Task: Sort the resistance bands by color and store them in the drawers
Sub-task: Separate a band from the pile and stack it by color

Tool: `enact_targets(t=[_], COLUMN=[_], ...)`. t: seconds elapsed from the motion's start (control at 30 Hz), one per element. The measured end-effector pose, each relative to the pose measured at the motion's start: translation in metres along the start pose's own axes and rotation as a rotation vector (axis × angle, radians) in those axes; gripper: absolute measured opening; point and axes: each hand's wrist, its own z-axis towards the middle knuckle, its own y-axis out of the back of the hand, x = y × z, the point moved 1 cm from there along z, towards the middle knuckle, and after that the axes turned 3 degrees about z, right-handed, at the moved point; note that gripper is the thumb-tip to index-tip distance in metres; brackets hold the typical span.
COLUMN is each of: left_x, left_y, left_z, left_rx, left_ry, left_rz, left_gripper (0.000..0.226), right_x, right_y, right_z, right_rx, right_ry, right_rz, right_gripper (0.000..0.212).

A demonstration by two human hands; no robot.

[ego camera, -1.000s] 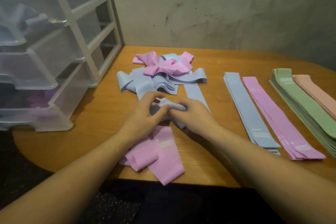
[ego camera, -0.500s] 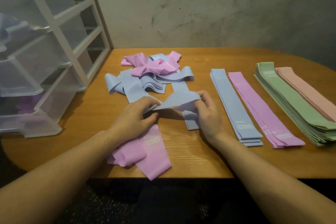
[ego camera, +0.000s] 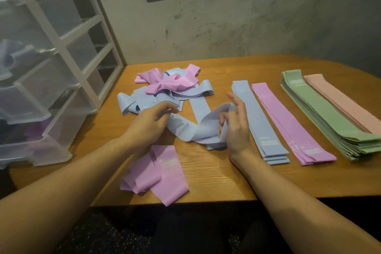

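Head view: left hand and right hand each pinch an end of a blue resistance band; blue stack just right of the grip, tangled pile beyond.

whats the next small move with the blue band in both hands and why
Probably pull it straight and lay it on the blue stack. The left hand and right hand pinch a twisted blue band that sags between them, and that flat stack lies just beside the right hand.
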Motion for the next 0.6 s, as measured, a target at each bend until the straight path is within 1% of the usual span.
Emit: enact_targets(t=[0.07,0.13,0.17,0.23,0.3,0.37,0.43,0.5,0.53,0.6], left_x=[-0.013,-0.029,-0.036,-0.05,-0.063,-0.073,-0.076,-0.078,-0.078,-0.08], left_y=[-0.005,-0.01,-0.013,-0.02,-0.027,-0.035,-0.041,-0.042,-0.041,-0.034], left_z=[0.002,0.004,0.004,0.003,0.0,-0.004,-0.005,-0.004,-0.003,0.0], left_rx=[0.041,0.137,0.188,0.271,0.334,0.375,0.375,0.358,0.335,0.31], left_ry=[-0.014,-0.024,-0.033,-0.067,-0.075,-0.062,-0.064,-0.052,-0.051,-0.045], left_rz=[-0.073,-0.048,-0.012,0.057,0.054,0.002,0.082,0.185,0.183,0.105], left_gripper=[0.031,0.033,0.037,0.048,0.051,0.048,0.044,0.032,0.026,0.016], right_x=[0.005,0.008,0.009,0.007,0.008,0.011,0.012,0.013,0.012,0.01], right_y=[-0.003,-0.005,-0.005,-0.003,0.0,0.002,0.003,0.005,0.006,0.004], right_z=[-0.002,-0.004,-0.004,-0.005,-0.006,-0.006,-0.005,-0.005,-0.005,-0.004], right_rx=[0.014,0.004,-0.005,-0.023,-0.041,-0.077,-0.103,-0.115,-0.119,-0.136], right_ry=[0.046,0.093,0.107,0.087,0.044,0.008,-0.029,-0.059,-0.065,-0.064], right_rz=[0.042,0.086,0.088,0.075,0.088,0.133,0.176,0.171,0.165,0.168], right_gripper=[0.031,0.015,0.012,0.014,0.022,0.027,0.03,0.03,0.029,0.03])
